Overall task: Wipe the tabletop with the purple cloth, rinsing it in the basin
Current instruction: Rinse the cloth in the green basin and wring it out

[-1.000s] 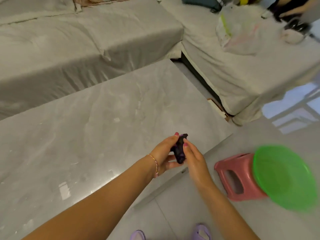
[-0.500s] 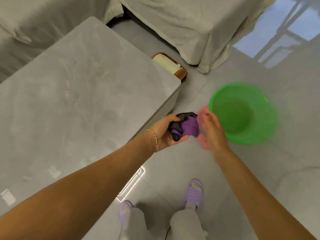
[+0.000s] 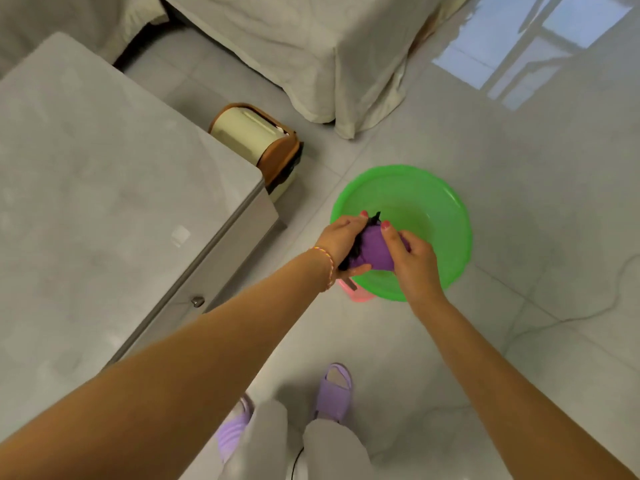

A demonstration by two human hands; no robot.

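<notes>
Two hands are seen over a green basin (image 3: 436, 216); the left hand (image 3: 341, 239) is closed around the left side of a bunched purple cloth (image 3: 372, 251), with dark folds of the cloth showing between hand and bundle; the right hand (image 3: 414, 258) is clasped over the right side of the same cloth, fingers curled on top; painted nails are noted on both hands; a thin beaded bracelet (image 3: 327, 268) is worn on the left wrist. The cloth is held above the near-left part of the basin, clear of its floor as far as can be judged; whether water is held in the basin cannot be told. The basin is set on a pink stool (image 3: 355, 292), of which only a corner is shown beneath the rim. A grey table (image 3: 104, 202) is placed to the left, well apart from the cloth; a small knob (image 3: 197, 301) is seen on its side. A cream and brown bin (image 3: 258, 140) is stood beyond the table corner; a covered sofa (image 3: 311, 46) is placed further back. Purple slippers (image 3: 334, 391) and pale trouser legs are seen on the tiled floor (image 3: 536, 202) below.
</notes>
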